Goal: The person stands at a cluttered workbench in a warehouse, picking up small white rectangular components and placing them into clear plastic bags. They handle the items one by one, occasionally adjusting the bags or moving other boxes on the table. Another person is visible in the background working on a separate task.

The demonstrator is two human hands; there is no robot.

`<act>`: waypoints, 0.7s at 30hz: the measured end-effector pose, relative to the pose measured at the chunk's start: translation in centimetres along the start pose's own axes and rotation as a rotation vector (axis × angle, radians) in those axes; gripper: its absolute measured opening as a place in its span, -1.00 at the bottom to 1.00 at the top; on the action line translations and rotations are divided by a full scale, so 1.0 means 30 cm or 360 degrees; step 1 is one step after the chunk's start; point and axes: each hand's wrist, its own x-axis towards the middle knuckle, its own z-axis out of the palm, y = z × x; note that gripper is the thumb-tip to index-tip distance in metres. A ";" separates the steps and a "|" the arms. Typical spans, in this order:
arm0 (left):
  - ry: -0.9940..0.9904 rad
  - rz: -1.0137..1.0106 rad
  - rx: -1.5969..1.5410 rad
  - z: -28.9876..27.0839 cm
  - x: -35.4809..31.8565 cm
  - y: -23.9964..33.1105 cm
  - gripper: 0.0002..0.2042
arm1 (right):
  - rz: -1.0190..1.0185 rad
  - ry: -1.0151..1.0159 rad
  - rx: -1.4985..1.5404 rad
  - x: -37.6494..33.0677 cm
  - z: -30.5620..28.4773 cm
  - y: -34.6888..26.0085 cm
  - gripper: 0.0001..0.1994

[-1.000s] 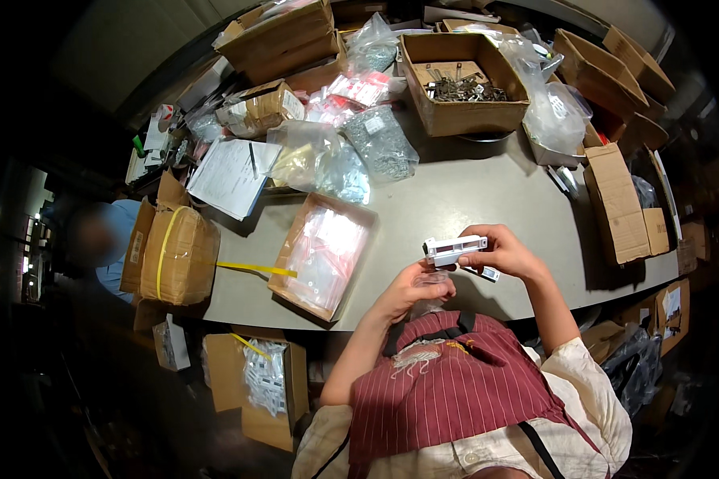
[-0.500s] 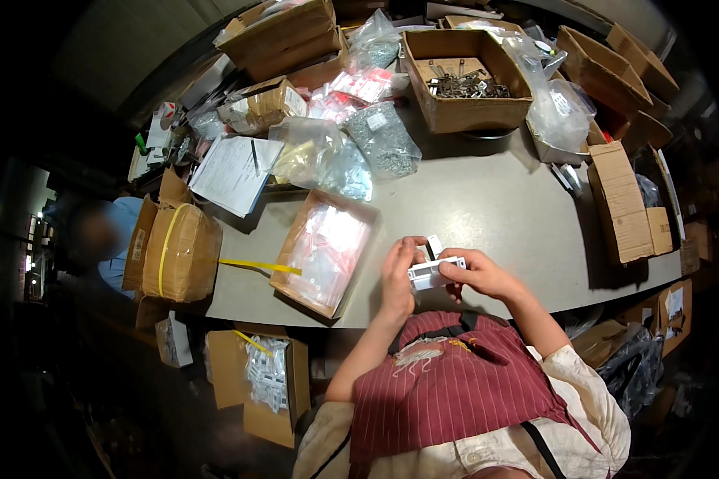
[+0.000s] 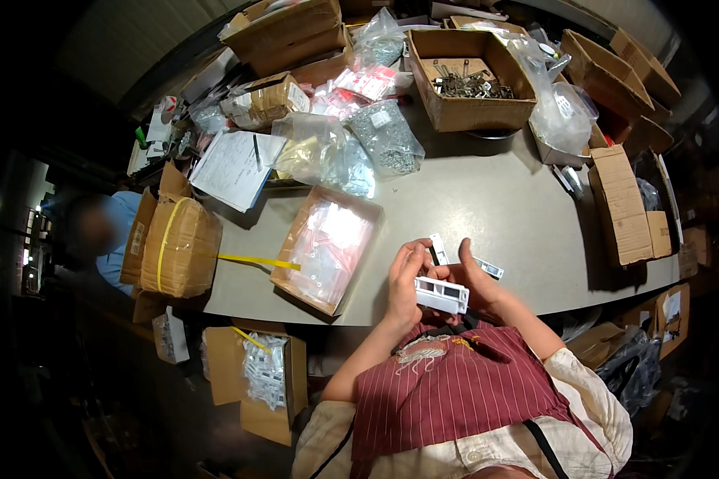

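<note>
One white case [image 3: 443, 296], held in the left hand [image 3: 404, 287], sits by the near edge of the surface [image 3: 471, 203]. Right hand [image 3: 482, 289]: thumb raised, fingers partly hidden behind the case, grip impossible to tell. Just beyond it, a white strip [image 3: 491, 269]; farther left, an open box [image 3: 303, 297] of clear bags [image 3: 321, 247].

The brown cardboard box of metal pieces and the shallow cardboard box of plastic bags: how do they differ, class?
The brown cardboard box has taller walls than the shallow cardboard box. The taller box holds metal pieces; the shallow one, clear plastic bags. The taller box sits farther back; the shallow one, nearer the left hand. Both are open-topped.
</note>
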 end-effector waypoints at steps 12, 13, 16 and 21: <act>0.0062 0.0046 0.0027 -0.041 -0.001 -0.040 -0.75 | 0.0064 0.0055 0.0117 -0.030 -0.017 0.019 -0.05; 0.0058 0.0054 0.0042 -0.051 0.004 -0.046 -0.76 | 0.0055 0.0008 0.0184 -0.040 -0.019 0.021 -0.11; 0.0040 0.0067 0.0174 -0.034 -0.001 -0.036 -0.79 | -0.0123 0.0074 -0.0191 -0.056 -0.023 0.069 -0.42; 0.0017 0.0140 0.0280 -0.065 0.041 -0.087 -0.78 | -0.0387 0.0249 -0.0032 -0.045 -0.062 0.078 -0.73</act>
